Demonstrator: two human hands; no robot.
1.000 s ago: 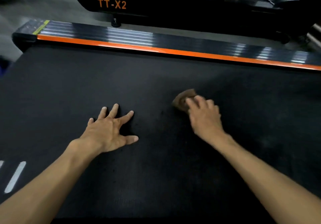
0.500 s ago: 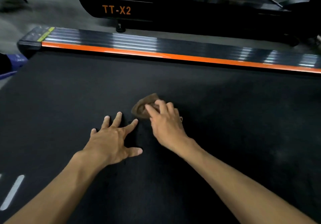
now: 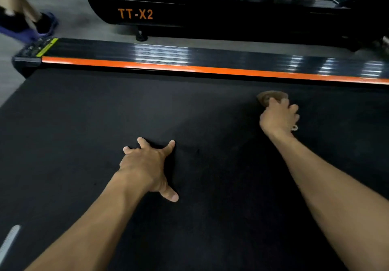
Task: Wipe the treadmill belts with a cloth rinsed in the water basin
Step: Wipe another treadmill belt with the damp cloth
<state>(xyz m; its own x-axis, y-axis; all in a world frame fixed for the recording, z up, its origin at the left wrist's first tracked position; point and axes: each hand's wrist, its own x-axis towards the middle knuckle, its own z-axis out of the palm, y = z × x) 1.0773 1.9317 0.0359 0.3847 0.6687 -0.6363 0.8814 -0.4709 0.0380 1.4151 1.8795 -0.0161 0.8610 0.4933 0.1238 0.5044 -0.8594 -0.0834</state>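
A person's right hand [image 3: 279, 117] grips a brown cloth [image 3: 270, 97], fingers curled over it, pressing it onto the black treadmill belt [image 3: 105, 113] near the orange side rail [image 3: 189, 67]; the left hand [image 3: 147, 165] rests flat on the belt, fingers spread. A second treadmill [image 3: 210, 16] (marked TT-X2) stands beyond, a passer-by's shoe [image 3: 45, 25] at far left

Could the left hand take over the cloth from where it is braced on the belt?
Probably yes. The left hand rests spread on the belt, and bare belt lies between it and the brown cloth, so nothing blocks the way. But the right hand grips the cloth, far out near the orange rail.
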